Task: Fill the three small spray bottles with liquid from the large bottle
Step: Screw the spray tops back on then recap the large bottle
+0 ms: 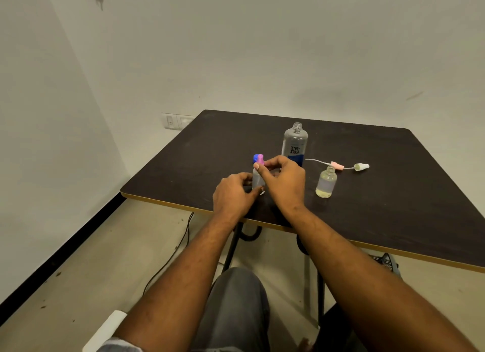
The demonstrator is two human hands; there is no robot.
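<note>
A small clear spray bottle (257, 179) stands near the table's front edge. My left hand (232, 195) grips its lower body. My right hand (284, 178) pinches its pink spray head (261, 159) at the neck. A blue cap (255, 157) shows right behind the pink one; what it sits on is hidden. The large clear bottle (295, 144), labelled "renu", stands uncapped behind my right hand. Another small bottle (326, 182) stands open to the right, with liquid inside. Its pink-collared spray head with tube (361, 166) lies on the table behind it.
The dark table (393, 194) has a light wooden edge and stands against a white wall. A wall socket (174, 120) is at the table's far left corner. Cables run on the floor under the table. My knee is below the front edge.
</note>
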